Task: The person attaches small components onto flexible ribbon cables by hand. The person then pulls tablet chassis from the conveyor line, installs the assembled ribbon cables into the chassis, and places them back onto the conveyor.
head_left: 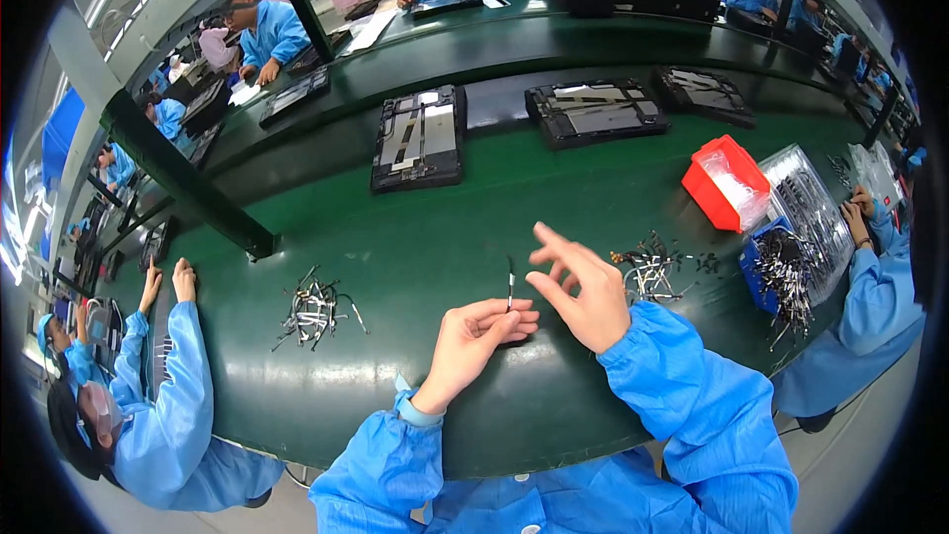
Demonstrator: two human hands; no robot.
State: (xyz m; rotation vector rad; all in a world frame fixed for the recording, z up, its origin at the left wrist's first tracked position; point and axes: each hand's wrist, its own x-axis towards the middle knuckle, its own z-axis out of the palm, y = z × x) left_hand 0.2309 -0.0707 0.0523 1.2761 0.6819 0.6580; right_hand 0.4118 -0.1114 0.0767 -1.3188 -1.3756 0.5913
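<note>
Between its thumb and fingers my left hand [473, 338] pinches a short thin cable [511, 289], black with a white section, which stands roughly upright above the fingertips. My right hand [585, 295] is raised just to the right of it, fingers spread and apart from the cable. A loose pile of similar black-and-white cables [314, 312] lies on the green table [415, 237] to the left. Another pile of small cables [652, 269] lies beyond my right wrist, partly dark and tangled.
A red bin [700, 184] with clear plastic inside stands at right, beside a clear tray [820, 213] and a blue bin [755, 282] overflowing with cables. Opened flat devices [419, 138] line the far side. A green post [188, 178] rises at left. Co-workers sit on both sides.
</note>
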